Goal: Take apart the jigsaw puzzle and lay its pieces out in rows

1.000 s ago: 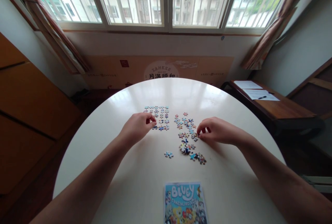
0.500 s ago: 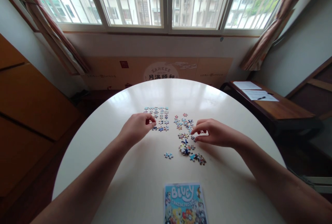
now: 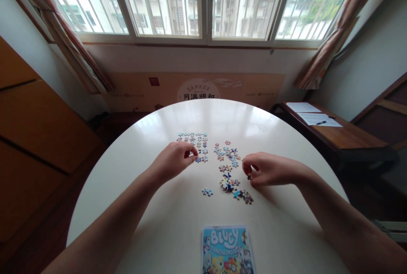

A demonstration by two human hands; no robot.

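Observation:
My left hand [image 3: 176,158] is over the lower left part of several spaced rows of jigsaw pieces [image 3: 199,134]. Its thumb and fingers are pinched together at the bottom row; what they hold, if anything, is hidden. To the right of a loose pile of jigsaw pieces [image 3: 227,185], my right hand [image 3: 265,168] is closed, with a small dark puzzle piece [image 3: 249,177] at its fingertips. More scattered pieces [image 3: 225,152] lie between both hands. A few light blue pieces [image 3: 207,192] sit apart, nearer to me.
A blue picture sheet reading "Bluey" [image 3: 226,250] lies at the near side of the round white table [image 3: 152,231]. On the right stands a wooden side table [image 3: 352,134] with papers [image 3: 319,119] and a pen. Behind are a printed panel [image 3: 127,92] and barred windows.
My right hand has drawn slightly right and down from the scattered pieces, its fingers closing on a puzzle piece. My left hand has shifted a little to the right along the bottom row.

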